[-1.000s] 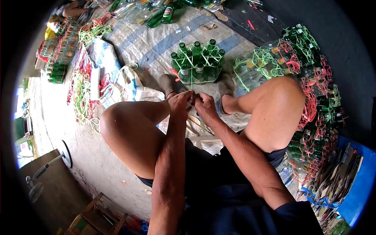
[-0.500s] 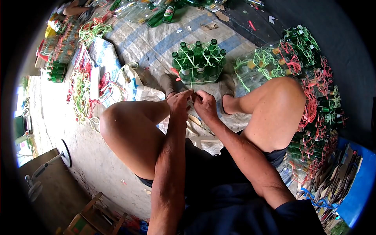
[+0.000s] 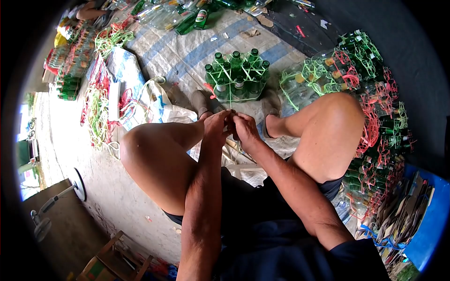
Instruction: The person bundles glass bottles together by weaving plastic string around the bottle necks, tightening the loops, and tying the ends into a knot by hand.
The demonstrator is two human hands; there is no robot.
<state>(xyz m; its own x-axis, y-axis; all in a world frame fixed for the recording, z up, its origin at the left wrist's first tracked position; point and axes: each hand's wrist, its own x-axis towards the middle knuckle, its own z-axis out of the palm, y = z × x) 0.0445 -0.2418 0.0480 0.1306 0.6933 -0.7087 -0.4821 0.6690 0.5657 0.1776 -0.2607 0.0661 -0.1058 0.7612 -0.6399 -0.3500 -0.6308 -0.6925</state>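
Observation:
A bundle of green glass bottles (image 3: 239,86) stands upright on the floor sheet between my feet, bound with pale green cord. From its near side a thin strand of cord (image 3: 230,105) runs taut down to my fingers. My left hand (image 3: 217,123) is closed, its fingertips pinching at the strand. Right beside it, my right hand (image 3: 245,126) is also closed on the cord, thumb and fingers bent. Both hands are close together between my knees, and the exact grip is partly hidden. A bit of red cord (image 3: 210,90) sticks out at the bundle's left side.
Tied bottles (image 3: 323,75) stand along the right. Loose bottles (image 3: 187,21) lie at the far side. Tangled red and green cord (image 3: 97,110) spreads on the left. A blue container of flattened cardboard (image 3: 429,225) is at lower right. Another person's leg (image 3: 88,11) shows at top left.
My hands have drawn closer together, the right one lowering slightly and its fingers curling in. The bottle bundle appears a touch further left, still tied to the strand.

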